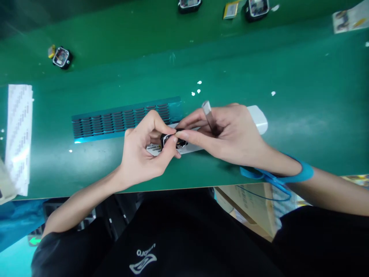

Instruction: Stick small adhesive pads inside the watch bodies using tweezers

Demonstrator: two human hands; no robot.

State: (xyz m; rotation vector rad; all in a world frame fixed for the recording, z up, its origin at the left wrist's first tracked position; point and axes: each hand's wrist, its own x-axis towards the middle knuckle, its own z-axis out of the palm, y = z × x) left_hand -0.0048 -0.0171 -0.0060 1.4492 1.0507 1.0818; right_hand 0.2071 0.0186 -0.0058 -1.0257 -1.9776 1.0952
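Over the front part of the bench, my left hand [144, 156] pinches a small black smartwatch case [181, 144], its open inner side partly showing. My right hand [238, 132] meets it from the other side, thumb and fingertips closed at the case's upper edge. Tucked in the right palm is a metal tool that looks like tweezers [208, 112], its flat end pointing up and away. Fingers hide most of the case and whatever the right fingertips pinch. Beneath both hands lies a white printed strip [196, 149].
A blue sheet [127, 119] with rows of dark strips lies left of centre. Open watch cases [62, 57] and a yellow-edged battery [230, 10] sit farther back. White sheets [19, 138] are at far left. A blue wristband [300, 173] with a cord circles my right wrist.
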